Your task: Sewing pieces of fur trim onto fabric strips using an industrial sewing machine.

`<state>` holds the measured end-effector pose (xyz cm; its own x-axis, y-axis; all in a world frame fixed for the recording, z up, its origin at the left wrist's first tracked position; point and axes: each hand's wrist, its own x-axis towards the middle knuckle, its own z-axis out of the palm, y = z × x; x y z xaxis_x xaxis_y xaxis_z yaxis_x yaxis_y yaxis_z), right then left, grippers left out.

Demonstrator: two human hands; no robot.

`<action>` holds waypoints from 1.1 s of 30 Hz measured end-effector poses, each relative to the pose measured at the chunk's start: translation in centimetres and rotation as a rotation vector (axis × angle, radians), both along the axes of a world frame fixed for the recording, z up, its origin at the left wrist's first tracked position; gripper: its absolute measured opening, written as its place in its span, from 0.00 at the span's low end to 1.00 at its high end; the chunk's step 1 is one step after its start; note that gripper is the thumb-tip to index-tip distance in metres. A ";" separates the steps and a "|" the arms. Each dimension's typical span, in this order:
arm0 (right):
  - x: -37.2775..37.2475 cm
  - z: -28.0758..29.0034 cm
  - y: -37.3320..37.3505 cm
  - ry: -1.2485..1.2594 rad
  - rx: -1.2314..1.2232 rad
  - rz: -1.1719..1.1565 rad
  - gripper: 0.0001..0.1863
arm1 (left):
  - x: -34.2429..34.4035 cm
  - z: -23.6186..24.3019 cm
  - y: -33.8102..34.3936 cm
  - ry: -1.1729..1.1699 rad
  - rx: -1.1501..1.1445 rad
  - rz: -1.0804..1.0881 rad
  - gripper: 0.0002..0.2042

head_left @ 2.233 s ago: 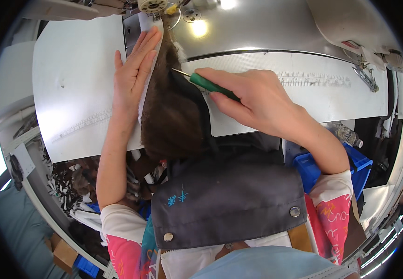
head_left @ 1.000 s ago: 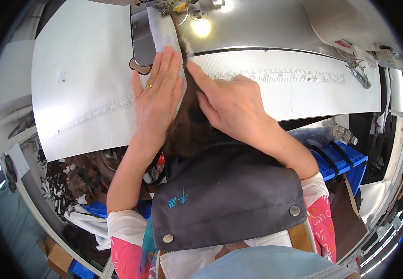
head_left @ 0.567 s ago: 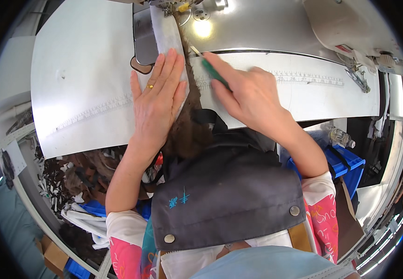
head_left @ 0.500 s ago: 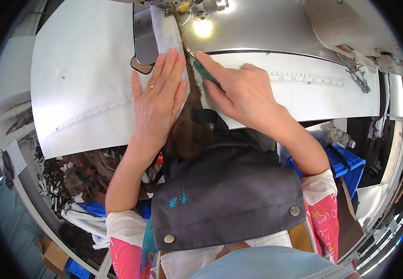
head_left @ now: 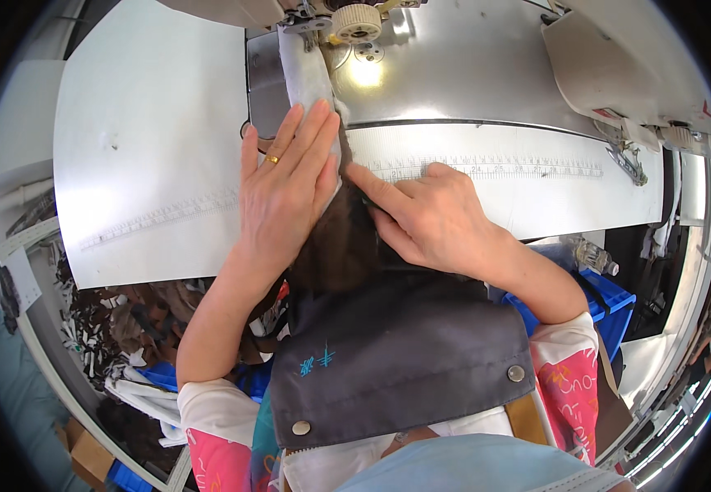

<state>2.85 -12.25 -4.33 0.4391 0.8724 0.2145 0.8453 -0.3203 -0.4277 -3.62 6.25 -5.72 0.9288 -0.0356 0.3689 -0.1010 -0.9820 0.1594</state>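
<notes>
A white strip (head_left: 306, 70) runs from under the sewing machine's foot (head_left: 313, 33) toward me, with brown fur (head_left: 331, 250) along its right side. My left hand (head_left: 288, 189) lies open and flat on the strip and fur edge, a gold ring on one finger. My right hand (head_left: 425, 213) is curled at the right side of the fur, index finger pointing onto it. A bit of the green-handled tool (head_left: 363, 198) shows under its fingers; the tool's tip is hidden.
White ruled boards (head_left: 142, 107) flank the machine's steel bed (head_left: 445, 74). Fur scraps (head_left: 130, 320) lie below at left, beside white rolls (head_left: 142, 410). A blue crate (head_left: 610, 303) and plastic bottle (head_left: 593, 258) are at lower right.
The view has shifted, showing more of the machine. My right hand has moved lower onto the fur, and the tool is now mostly covered. My left hand stays pressed on the strip.
</notes>
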 end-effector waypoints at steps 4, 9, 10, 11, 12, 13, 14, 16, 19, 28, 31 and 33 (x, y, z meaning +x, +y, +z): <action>1.1 0.0 0.7 0.001 0.000 0.005 0.26 | 1.1 -0.8 0.9 -0.044 -0.009 -0.007 0.18; 2.6 0.0 1.7 0.033 0.000 -0.012 0.22 | 2.9 -1.4 2.0 -0.080 -0.036 -0.036 0.18; 3.0 0.2 1.8 0.039 0.000 -0.012 0.22 | 3.1 -1.5 2.2 -0.092 -0.041 -0.045 0.18; 3.2 0.3 1.8 0.056 0.019 -0.018 0.21 | 3.2 -1.7 2.4 -0.086 -0.040 -0.044 0.18; 3.3 0.3 1.9 0.071 0.037 -0.025 0.21 | 3.4 -1.9 2.6 -0.062 -0.066 -0.038 0.18; 3.3 0.2 1.6 0.083 0.032 -0.019 0.21 | 3.3 -2.0 2.8 -0.037 -0.092 -0.030 0.19; 3.1 0.1 1.1 0.088 0.033 -0.018 0.21 | 3.0 -1.7 2.8 -0.032 -0.091 -0.029 0.19; 2.2 0.3 -0.3 0.127 0.009 0.041 0.21 | 2.3 -0.3 2.6 0.187 -0.405 0.003 0.19; -0.1 0.1 -1.5 0.192 -0.005 0.055 0.29 | 0.6 0.8 2.2 0.327 -0.612 -0.012 0.19; -3.7 0.6 -3.0 0.043 -0.079 0.074 0.28 | -1.5 0.0 -1.1 0.176 -0.123 0.041 0.20; -2.3 0.5 -5.3 0.384 0.158 0.088 0.27 | -1.9 -0.4 -1.0 0.140 -0.089 0.061 0.20; -2.3 0.2 -4.3 0.273 0.184 -0.063 0.26 | -1.7 -0.3 -1.2 0.127 -0.073 0.056 0.21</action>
